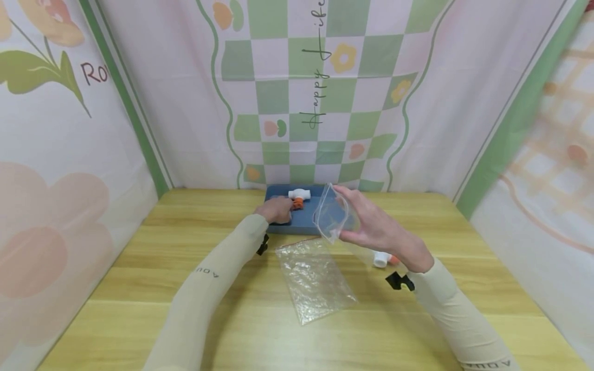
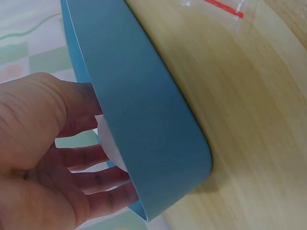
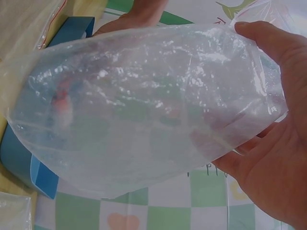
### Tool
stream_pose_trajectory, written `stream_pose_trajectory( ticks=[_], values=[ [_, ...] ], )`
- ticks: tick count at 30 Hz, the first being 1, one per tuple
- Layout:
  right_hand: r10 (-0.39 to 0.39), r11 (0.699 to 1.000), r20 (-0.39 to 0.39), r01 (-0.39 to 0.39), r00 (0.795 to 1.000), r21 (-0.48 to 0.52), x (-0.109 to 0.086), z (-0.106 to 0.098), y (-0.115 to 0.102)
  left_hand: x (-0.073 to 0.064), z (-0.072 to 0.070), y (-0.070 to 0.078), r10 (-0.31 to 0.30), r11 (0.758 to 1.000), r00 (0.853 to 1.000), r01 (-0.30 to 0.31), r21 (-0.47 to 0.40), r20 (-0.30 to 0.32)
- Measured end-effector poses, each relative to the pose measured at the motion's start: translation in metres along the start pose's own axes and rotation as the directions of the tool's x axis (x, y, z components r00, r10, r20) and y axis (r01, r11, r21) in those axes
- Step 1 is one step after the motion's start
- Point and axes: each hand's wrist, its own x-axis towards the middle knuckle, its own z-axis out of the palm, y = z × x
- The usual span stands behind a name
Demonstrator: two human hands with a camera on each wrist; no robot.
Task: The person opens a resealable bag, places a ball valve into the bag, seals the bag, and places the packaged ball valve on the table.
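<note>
A clear zip bag point(image 1: 330, 219) is held by its gaping mouth between the thumb and fingers of the right hand point(image 1: 371, 219), above the right part of a blue tray point(image 1: 297, 230) that is set at the middle of the worktop's point(image 1: 250, 330) far edge. The left hand point(image 1: 277, 209) is lowered into the tray's left end; a white piece point(image 2: 109, 146) is seen between its thumb and fingers, but the fingertips are hidden by the tray wall, so whether it is gripped cannot be told. Toward the tray's far wall, a white valve with an orange handle point(image 1: 299, 195) is seen. The bag can be judged light, limp and slippery, easily collapsed, and is best pinched at the rim with the thumb spread from the fingers. The valve is probably light, stiff, smooth plastic, not readily broken; it is best taken across its white body, since the handle might be turned under load.
</note>
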Motion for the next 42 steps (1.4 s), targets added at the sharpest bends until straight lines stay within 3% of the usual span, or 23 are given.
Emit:
stream_pose_trajectory(
  ticks=[6,11,15,23,29,36,42],
  values=[
    [0.004,1.000,0.003,-0.004,1.000,-0.006,-0.001,0.000,0.000,0.000,0.000,-0.002,-0.004,0.999,1.000,0.004,-0.051,0.003],
    [0.005,1.000,0.003,-0.005,1.000,-0.007,-0.001,0.001,0.001,-0.002,0.000,-0.004,0.030,0.995,0.999,-0.032,-0.095,-0.019],
    [-0.003,1.000,0.001,0.003,1.000,-0.010,-0.001,0.001,0.002,-0.004,0.001,-0.009,0.075,0.982,0.997,-0.080,-0.173,-0.036],
    [0.009,1.000,0.006,-0.009,1.000,-0.006,0.000,0.003,0.002,-0.006,0.001,-0.021,0.070,0.951,0.993,-0.094,-0.294,-0.090],
    [0.009,1.000,0.008,-0.009,1.000,-0.001,0.000,0.004,0.004,-0.008,0.002,-0.027,0.109,0.891,0.980,-0.170,-0.421,-0.165],
    [0.008,1.000,0.023,-0.008,1.000,-0.003,0.001,0.005,0.004,-0.014,0.001,-0.029,0.100,0.819,0.948,-0.251,-0.516,-0.303],
    [0.020,1.000,0.027,-0.020,0.999,-0.003,0.002,0.006,0.005,-0.022,-0.006,-0.025,0.012,0.685,0.926,-0.283,-0.671,-0.378]
  ],
)
